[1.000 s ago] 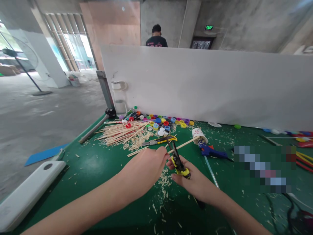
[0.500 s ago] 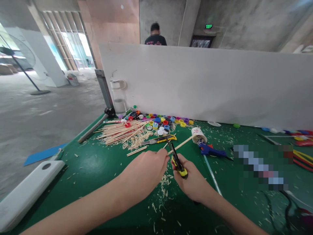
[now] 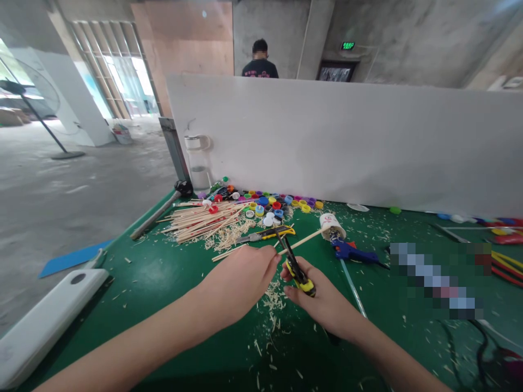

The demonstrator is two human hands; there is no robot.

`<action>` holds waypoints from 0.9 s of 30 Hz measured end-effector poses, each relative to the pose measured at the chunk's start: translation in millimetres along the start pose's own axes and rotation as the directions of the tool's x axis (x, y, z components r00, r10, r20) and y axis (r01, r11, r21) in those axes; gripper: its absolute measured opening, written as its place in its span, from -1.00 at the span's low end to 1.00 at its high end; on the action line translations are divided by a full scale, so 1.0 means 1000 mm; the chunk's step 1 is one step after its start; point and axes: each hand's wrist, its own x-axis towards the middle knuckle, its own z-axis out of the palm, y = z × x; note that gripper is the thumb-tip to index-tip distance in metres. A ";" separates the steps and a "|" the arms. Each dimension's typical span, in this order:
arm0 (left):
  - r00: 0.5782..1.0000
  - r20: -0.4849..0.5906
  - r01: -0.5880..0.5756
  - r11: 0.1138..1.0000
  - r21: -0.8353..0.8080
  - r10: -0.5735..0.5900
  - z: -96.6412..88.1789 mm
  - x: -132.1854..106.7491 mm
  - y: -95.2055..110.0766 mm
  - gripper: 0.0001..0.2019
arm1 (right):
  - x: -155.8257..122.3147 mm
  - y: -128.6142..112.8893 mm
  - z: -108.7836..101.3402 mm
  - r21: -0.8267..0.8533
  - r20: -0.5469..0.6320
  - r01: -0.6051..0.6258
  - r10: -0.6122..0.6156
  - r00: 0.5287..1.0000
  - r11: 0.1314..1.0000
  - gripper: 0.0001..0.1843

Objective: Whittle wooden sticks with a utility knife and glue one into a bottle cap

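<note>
Near the middle of the green table, my left hand (image 3: 245, 277) is closed, its fingertips pinching a thin wooden stick (image 3: 304, 238) that slants up to the right. The stick's far end reaches the mouth of a white paper cup (image 3: 329, 222) lying on its side. My right hand (image 3: 316, 296) grips a black-and-yellow cutting tool (image 3: 300, 279). Its narrow dark front end crosses the stick close to my left fingertips; its exact kind I cannot make out. Pale wood shavings (image 3: 275, 302) lie beneath both hands.
Behind my hands lie a yellow utility knife (image 3: 278, 232), a pile of wooden sticks (image 3: 204, 220) and colourful bottle caps (image 3: 263, 201). A blue glue gun (image 3: 353, 252) rests by the cup. A hammer (image 3: 157, 215) lies along the left edge. A white panel (image 3: 347, 141) rises at the back.
My right thumb has lifted and moved slightly down, away from the stick. The tool has shifted a little, and my left hand has edged slightly left.
</note>
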 end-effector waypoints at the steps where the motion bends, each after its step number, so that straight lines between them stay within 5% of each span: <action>1: 1.000 0.016 -0.012 1.000 0.015 0.011 0.000 0.000 0.000 -0.57 | 0.000 0.000 0.000 -0.017 -0.002 0.001 -0.002 1.000 1.000 -0.83; 6: 0.997 0.063 -0.044 0.999 -0.024 0.046 0.006 -0.003 -0.003 -0.54 | 0.002 0.006 0.004 -0.124 -0.066 0.040 -0.048 0.997 0.991 -0.83; 12: 0.991 -0.036 -0.129 0.991 0.045 0.130 0.019 -0.004 -0.008 -0.64 | 0.003 0.008 0.007 -0.169 -0.100 0.028 -0.046 0.994 0.985 -0.79; 17: 1.000 -0.017 -0.009 0.998 -0.062 0.007 0.012 0.001 -0.003 -0.58 | 0.003 0.003 0.005 -0.099 -0.077 -0.007 0.000 0.997 0.995 -0.82; 27: 0.989 -0.101 -0.099 0.992 0.079 0.106 0.020 0.002 -0.010 -0.73 | 0.002 -0.005 -0.002 -0.004 -0.033 -0.059 0.059 0.998 0.998 -0.75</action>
